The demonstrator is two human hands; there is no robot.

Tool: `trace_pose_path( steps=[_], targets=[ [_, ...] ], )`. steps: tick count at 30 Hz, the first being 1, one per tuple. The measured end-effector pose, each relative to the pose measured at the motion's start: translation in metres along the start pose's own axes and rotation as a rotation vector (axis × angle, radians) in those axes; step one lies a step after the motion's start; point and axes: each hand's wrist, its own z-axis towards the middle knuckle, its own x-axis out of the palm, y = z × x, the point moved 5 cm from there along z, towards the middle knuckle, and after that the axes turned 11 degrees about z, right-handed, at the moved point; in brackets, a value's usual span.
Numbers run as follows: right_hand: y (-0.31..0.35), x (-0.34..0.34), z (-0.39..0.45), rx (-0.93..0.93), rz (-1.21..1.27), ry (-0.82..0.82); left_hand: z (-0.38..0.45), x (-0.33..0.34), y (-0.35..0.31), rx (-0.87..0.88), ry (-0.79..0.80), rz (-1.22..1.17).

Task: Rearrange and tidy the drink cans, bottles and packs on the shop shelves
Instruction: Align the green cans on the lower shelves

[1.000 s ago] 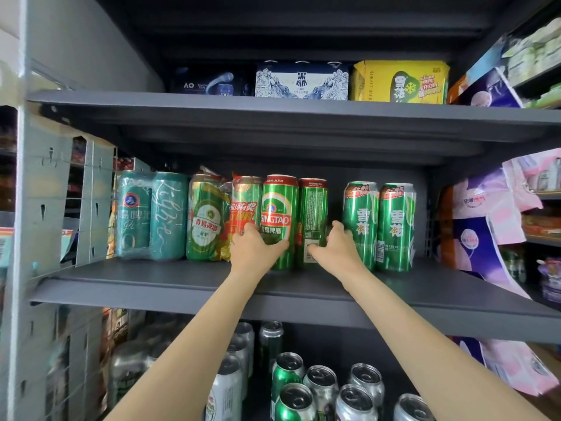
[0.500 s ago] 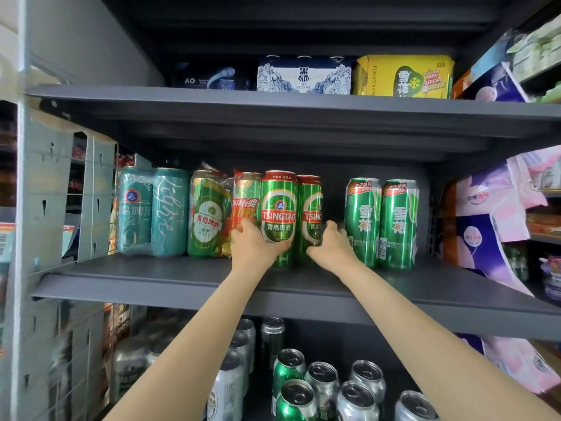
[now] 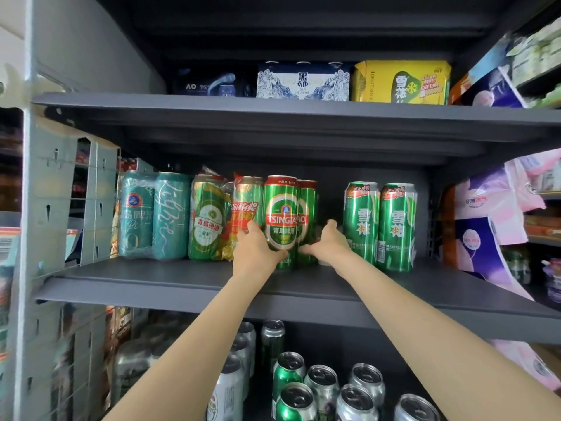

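Two green Tsingtao cans stand close together mid-shelf on the dark middle shelf (image 3: pixel 182 284). My left hand (image 3: pixel 258 249) grips the front can (image 3: pixel 280 214) low on its left side, logo facing me. My right hand (image 3: pixel 329 241) wraps the right side of the second can (image 3: pixel 308 208), which stands just behind and to the right; its thumb lies across the can's lower front. A red-and-yellow labelled can (image 3: pixel 247 205) touches the front can's left. Two green Snow cans (image 3: pixel 379 223) stand apart to the right.
A teal shrink-wrapped pack (image 3: pixel 154 214) and a green wrapped pack (image 3: pixel 209 217) fill the shelf's left. Above sit a dark pack (image 3: pixel 209 85), a white-blue pack (image 3: pixel 303 83) and a yellow pack (image 3: pixel 400 82). Loose cans (image 3: pixel 303 378) crowd the lower shelf. Tissue packs (image 3: pixel 479 238) hang at right.
The second Tsingtao can has been turned under my right hand so its logo faces more to the front, and it sits tucked closer behind the front can. My left hand keeps its hold.
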Motion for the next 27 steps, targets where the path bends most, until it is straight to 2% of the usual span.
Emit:
trace_pose_path(
  steps=[8, 13, 19, 22, 25, 27],
  targets=[
    [-0.001, 0.006, 0.012, 0.063, 0.159, 0.019, 0.0, 0.001, 0.006, -0.035, 0.038, -0.145],
    [-0.003, -0.004, 0.004, 0.021, 0.107, -0.012, 0.0, 0.003, 0.007, -0.044, 0.06, -0.151],
    [-0.011, -0.023, -0.006, 0.021, 0.098, 0.101, 0.001, 0.002, 0.008, -0.052, 0.081, -0.148],
    [-0.009, -0.023, -0.015, -0.032, 0.08, 0.059, -0.001, 0.001, 0.001, -0.012, 0.052, -0.045],
    [-0.001, -0.02, -0.025, -0.143, -0.13, -0.124, -0.003, -0.001, -0.01, 0.044, 0.0, 0.207],
    [0.002, -0.017, -0.032, -0.165, -0.199, -0.17, -0.001, 0.0, -0.013, 0.047, 0.001, 0.288]
  ],
)
